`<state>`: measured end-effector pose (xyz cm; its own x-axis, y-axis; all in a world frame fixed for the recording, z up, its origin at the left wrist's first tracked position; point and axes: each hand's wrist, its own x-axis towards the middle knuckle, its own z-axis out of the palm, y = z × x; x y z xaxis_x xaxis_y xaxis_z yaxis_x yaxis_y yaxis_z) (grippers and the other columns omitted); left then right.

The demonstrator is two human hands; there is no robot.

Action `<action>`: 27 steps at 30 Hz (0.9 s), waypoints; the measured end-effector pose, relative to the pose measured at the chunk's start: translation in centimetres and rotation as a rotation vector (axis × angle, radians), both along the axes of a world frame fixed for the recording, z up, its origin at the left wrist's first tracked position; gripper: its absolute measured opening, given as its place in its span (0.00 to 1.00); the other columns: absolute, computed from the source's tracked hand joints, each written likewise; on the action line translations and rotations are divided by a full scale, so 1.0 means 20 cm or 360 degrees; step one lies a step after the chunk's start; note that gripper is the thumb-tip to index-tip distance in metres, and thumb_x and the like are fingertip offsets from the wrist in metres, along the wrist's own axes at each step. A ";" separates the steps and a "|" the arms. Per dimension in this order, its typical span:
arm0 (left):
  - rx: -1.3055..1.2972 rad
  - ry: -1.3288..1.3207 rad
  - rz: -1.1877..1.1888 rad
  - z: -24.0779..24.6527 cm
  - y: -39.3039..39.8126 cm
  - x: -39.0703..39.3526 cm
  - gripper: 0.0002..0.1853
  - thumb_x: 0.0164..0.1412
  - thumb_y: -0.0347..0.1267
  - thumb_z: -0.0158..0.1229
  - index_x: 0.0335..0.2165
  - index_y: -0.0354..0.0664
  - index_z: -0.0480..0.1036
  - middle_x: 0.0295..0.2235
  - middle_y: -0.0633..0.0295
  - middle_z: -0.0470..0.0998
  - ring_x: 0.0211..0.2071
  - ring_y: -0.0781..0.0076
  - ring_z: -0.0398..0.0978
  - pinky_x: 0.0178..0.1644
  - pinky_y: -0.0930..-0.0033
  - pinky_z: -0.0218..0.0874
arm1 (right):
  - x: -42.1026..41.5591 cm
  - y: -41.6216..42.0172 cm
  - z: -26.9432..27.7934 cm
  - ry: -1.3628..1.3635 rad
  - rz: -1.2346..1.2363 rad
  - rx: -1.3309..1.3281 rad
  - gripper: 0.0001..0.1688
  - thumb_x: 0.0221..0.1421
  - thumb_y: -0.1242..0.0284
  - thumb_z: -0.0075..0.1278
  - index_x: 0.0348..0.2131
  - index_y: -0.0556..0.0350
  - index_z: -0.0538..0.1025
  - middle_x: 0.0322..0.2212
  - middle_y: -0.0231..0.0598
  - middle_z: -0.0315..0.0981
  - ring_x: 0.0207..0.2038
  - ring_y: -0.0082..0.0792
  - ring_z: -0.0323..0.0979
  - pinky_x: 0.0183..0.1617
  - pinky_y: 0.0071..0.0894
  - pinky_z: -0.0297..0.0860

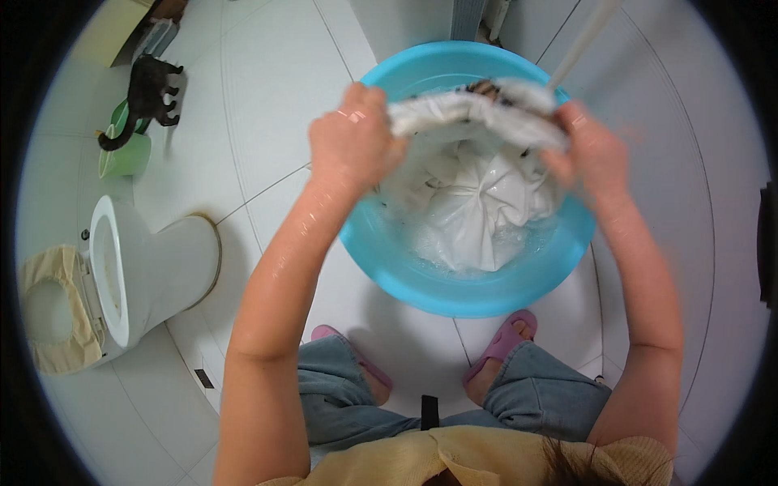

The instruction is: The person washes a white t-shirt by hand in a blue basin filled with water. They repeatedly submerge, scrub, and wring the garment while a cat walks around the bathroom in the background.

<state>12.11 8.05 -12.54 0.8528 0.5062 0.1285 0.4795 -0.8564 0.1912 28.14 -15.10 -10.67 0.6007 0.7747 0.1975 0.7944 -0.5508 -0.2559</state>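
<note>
My left hand [355, 136] grips one end of a wet white cloth [474, 109] with dark and brown patterned parts. At its other end my right hand [589, 149] is closed on the same cloth, blurred by motion. The cloth is stretched between both hands above a round light-blue plastic basin [462, 301]. Inside the basin, more white fabric [480, 206] lies bunched in sudsy water, partly above the surface. Whether the held cloth joins this fabric is unclear.
A pale pole or pipe [583, 45] slants over the basin's far right rim. White floor tiles [273, 121] surround it. On the left are a toilet [158, 267] with a cloth-covered seat, a green bin [127, 155] and a black cat [149, 91]. My pink slippers [501, 349] are below the basin.
</note>
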 end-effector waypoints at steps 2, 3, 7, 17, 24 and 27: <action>0.0129 -0.0229 -0.0401 -0.14 -0.02 0.04 0.27 0.43 0.40 0.59 0.43 0.42 0.66 0.47 0.48 0.66 0.42 0.47 0.69 0.43 0.47 0.60 | -0.03 0.03 -0.23 0.0127 0.0347 -0.0322 0.30 0.37 0.64 0.60 0.43 0.50 0.70 0.41 0.44 0.72 0.50 0.48 0.67 0.49 0.44 0.66; 0.0193 -0.0338 -0.0592 -0.22 -0.01 0.03 0.31 0.44 0.42 0.59 0.48 0.44 0.65 0.52 0.45 0.63 0.47 0.45 0.66 0.47 0.43 0.58 | -0.05 0.05 -0.38 0.0129 0.0478 -0.0218 0.33 0.38 0.63 0.61 0.46 0.46 0.69 0.47 0.44 0.66 0.54 0.50 0.61 0.51 0.52 0.62; 0.0174 0.0315 -0.0538 -0.58 -0.09 0.00 0.48 0.45 0.50 0.59 0.63 0.62 0.46 0.63 0.43 0.43 0.58 0.35 0.51 0.54 0.27 0.43 | -0.18 0.14 -0.71 0.0313 0.0445 -0.0282 0.46 0.38 0.57 0.62 0.56 0.38 0.62 0.59 0.41 0.50 0.60 0.60 0.50 0.55 0.70 0.52; 0.0073 0.0712 -0.0332 -0.97 -0.16 0.12 0.37 0.47 0.43 0.61 0.57 0.56 0.60 0.60 0.49 0.55 0.60 0.42 0.51 0.60 0.34 0.39 | -0.15 0.27 -1.06 0.0702 0.0083 -0.0511 0.42 0.44 0.53 0.57 0.57 0.41 0.63 0.53 0.44 0.59 0.52 0.52 0.58 0.57 0.52 0.53; -0.0592 0.0616 -0.0192 -0.99 -0.04 0.28 0.21 0.55 0.38 0.53 0.45 0.40 0.70 0.44 0.46 0.71 0.48 0.51 0.68 0.52 0.55 0.58 | -0.04 0.40 -0.83 0.1003 -0.0025 -0.0730 0.33 0.54 0.60 0.48 0.57 0.52 0.62 0.54 0.47 0.60 0.56 0.41 0.61 0.58 0.36 0.58; -0.0467 0.0352 -0.0124 -0.84 -0.08 0.39 0.21 0.56 0.39 0.52 0.45 0.38 0.70 0.45 0.46 0.71 0.47 0.51 0.69 0.49 0.56 0.62 | 0.07 0.47 -0.86 0.0958 -0.0077 -0.0781 0.35 0.54 0.58 0.47 0.58 0.53 0.61 0.55 0.45 0.61 0.56 0.38 0.61 0.58 0.36 0.58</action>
<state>19.89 6.38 -29.28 0.8810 0.4268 -0.2041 0.4724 -0.8160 0.3330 29.52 -5.68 -27.88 0.5310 0.6594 -0.5321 0.5685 -0.7429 -0.3533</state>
